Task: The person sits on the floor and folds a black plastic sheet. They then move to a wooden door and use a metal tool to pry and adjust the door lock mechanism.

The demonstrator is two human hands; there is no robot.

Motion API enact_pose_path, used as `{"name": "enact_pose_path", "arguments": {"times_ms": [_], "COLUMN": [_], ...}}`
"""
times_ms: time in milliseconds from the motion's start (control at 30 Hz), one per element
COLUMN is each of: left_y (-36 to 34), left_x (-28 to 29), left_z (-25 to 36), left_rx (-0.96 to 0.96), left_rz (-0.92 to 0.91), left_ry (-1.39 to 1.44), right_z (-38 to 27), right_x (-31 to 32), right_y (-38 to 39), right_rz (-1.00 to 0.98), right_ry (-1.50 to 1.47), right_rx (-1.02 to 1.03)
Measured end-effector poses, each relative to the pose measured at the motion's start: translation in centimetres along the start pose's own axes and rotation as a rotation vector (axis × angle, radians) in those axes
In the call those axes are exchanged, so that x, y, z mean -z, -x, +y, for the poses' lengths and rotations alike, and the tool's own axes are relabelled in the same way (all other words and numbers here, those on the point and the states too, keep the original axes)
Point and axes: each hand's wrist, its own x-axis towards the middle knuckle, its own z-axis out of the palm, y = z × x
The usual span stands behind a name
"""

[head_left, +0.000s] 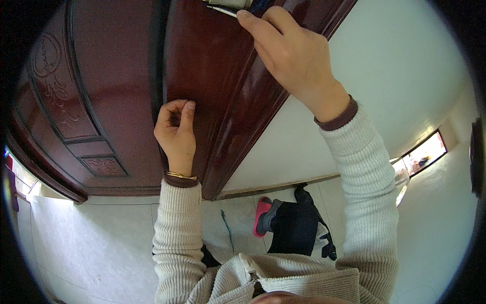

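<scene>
My right hand [298, 63] is raised to the top of the view, its fingers closed on a thin silvery metal tool [221, 10]. The tool's exact kind is unclear, as the fingers and the view's upper edge hide part of it. A pale beige item [232, 3] shows just beyond it, cut off by the edge. Lower and to the left, my left hand [175, 131] is closed in a pinch in front of a glossy dark red-brown door frame [202, 66]. Whatever those fingertips may hold is too small to make out.
A carved dark wooden door [111, 91] stands at the left of the frame, a white wall [405, 61] at the right. Below lie pale floor tiles [111, 243] with a dark green cord [227, 228]. My foot wears a pink slipper [261, 215]; a black bag [305, 196] is near my leg.
</scene>
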Motion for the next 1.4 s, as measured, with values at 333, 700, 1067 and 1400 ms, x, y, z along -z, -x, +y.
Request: {"name": "enact_pose_path", "arguments": {"times_ms": [333,700,1067,1400], "left_y": [-0.1,0.2,0.8,0.8], "left_x": [0.7,0.9,-0.1,0.2], "left_z": [-0.1,0.6,0.5,0.9], "left_rx": [0.061,0.036,0.074,0.002], "left_rz": [-0.025,-0.037,-0.069,-0.033], "left_ry": [-0.009,-0.008,0.027,0.007], "right_z": [0.6,0.5,1.5,0.6], "right_x": [1.8,3.7,2.1,2.2], "right_y": [-0.8,-0.4,0.0,-1.1], "right_rz": [-0.157,-0.227,-0.064,-0.125], "right_ry": [-0.035,0.095,-0.011,-0.017], "right_rx": [0.004,0.024,0.086,0.057]}}
